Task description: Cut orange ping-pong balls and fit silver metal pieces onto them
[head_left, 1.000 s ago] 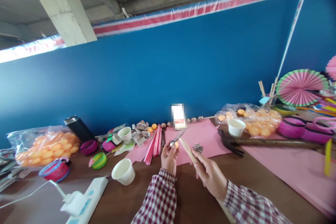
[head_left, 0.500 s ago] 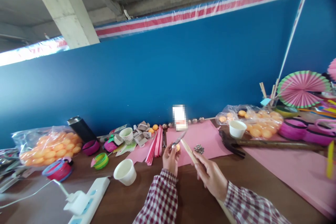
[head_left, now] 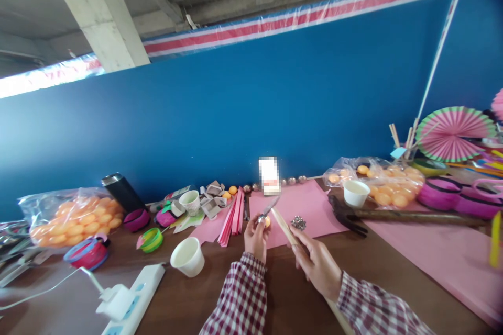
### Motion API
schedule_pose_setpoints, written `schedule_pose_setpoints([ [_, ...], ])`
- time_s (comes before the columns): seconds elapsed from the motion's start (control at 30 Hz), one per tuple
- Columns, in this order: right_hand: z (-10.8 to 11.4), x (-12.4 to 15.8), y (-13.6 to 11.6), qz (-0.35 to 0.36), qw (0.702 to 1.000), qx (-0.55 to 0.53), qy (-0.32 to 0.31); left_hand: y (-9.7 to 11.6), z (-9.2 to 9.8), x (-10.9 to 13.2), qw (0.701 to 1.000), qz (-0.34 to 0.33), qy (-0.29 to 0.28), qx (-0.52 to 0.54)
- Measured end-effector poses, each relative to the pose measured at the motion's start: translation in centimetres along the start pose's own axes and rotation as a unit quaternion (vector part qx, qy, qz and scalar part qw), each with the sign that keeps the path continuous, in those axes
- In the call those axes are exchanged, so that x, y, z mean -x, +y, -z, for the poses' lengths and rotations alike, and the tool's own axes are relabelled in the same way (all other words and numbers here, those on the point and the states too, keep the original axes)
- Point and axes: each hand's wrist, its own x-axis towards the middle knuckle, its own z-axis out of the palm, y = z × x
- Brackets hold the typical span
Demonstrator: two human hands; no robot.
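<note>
My left hand (head_left: 256,235) is closed in a pinch on a small orange ball (head_left: 267,221) with something shiny and silver at its top. A narrow, grey, blade-like piece (head_left: 270,204) slants up and right from those fingertips; I cannot tell what it is fixed to. My right hand (head_left: 317,264) is wrapped round a long pale wooden stick (head_left: 281,224), whose upper end is close to the grey piece. The stick's lower end runs back beneath my right forearm. Beyond my right hand, a little cluster of silver beads (head_left: 298,223) lies on pink paper (head_left: 314,201).
A claw hammer (head_left: 408,216) lies at right, by a white cup (head_left: 356,193) and bagged orange balls (head_left: 396,188). To the left are another white cup (head_left: 187,257), folded pink paper strips (head_left: 231,220), a power strip (head_left: 137,298) and a second ball bag (head_left: 78,220). A blue partition (head_left: 236,104) stands behind.
Almost nothing differs. My left fingertips and the orange ball have shifted very slightly; both hands keep their hold.
</note>
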Motion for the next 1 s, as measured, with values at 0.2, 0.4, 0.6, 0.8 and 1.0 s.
schedule_pose_setpoints([
  [0.2,0.06,-0.05,-0.02,-0.003,1.0,0.002,-0.005,-0.01,0.08,-0.16,1.0,0.001,0.019,0.006],
  [0.4,0.12,-0.07,-0.04,-0.006,1.0,0.0,0.008,0.27,0.12,-0.18,0.999,0.003,0.025,0.021],
  [0.6,0.14,0.0,-0.19,-0.007,1.0,-0.007,0.013,0.38,0.14,-0.19,0.999,0.007,0.034,0.027],
  [0.8,0.23,0.01,-0.15,-0.001,1.0,0.001,0.006,0.31,0.1,-0.06,1.0,0.007,0.003,0.0],
  [1.0,0.25,0.01,-0.14,0.012,1.0,0.018,0.006,0.29,0.31,-0.11,1.0,-0.003,-0.001,-0.006],
])
